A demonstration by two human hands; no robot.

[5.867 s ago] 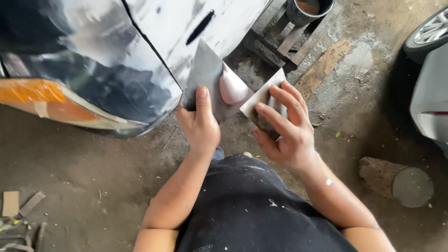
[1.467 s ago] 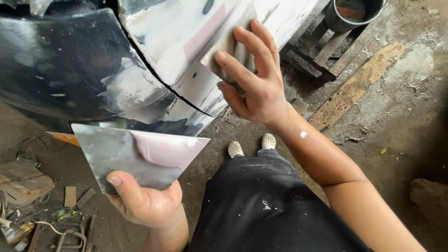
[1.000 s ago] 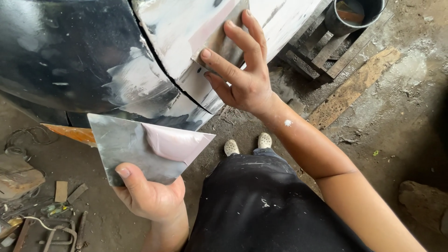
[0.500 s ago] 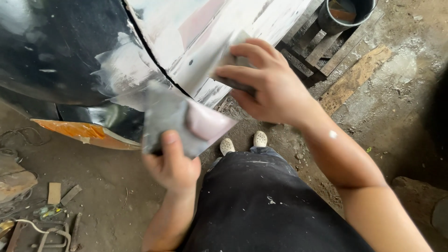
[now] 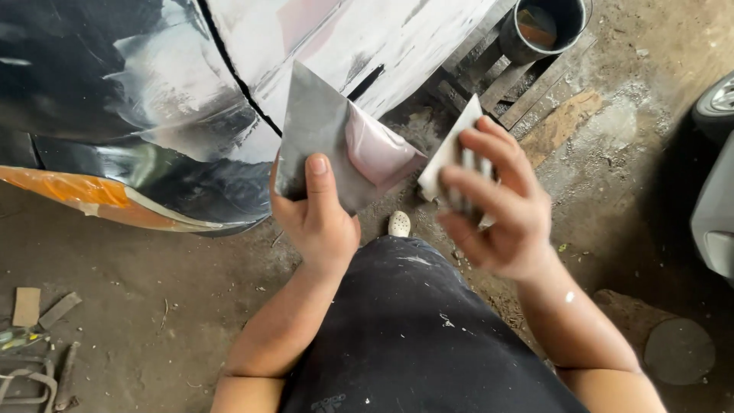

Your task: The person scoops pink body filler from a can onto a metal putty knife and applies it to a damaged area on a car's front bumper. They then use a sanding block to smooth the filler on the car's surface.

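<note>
My left hand (image 5: 315, 218) grips a flat grey metal plate (image 5: 325, 145) by its lower edge, thumb on top. A smear of pink filler (image 5: 375, 151) lies on the plate's right part. My right hand (image 5: 498, 206) holds a small white spreader (image 5: 449, 159) just to the right of the plate, apart from it, fingers curled over it. Both hands are in front of a car body panel (image 5: 352, 46) patched with pale sanded filler, beside a glossy black panel (image 5: 92, 99).
A dark bucket (image 5: 547, 27) stands on wooden slats at the top right. A plank (image 5: 562, 126) lies on the dirt floor. Part of another car (image 5: 715, 199) is at the right edge. Scraps and tools (image 5: 34, 329) lie at the lower left. My dark-clothed knee (image 5: 413, 329) fills the bottom centre.
My right hand has come off the car panel with the spreader and moved down and right. My left hand has raised the plate toward the middle, close to the spreader.
</note>
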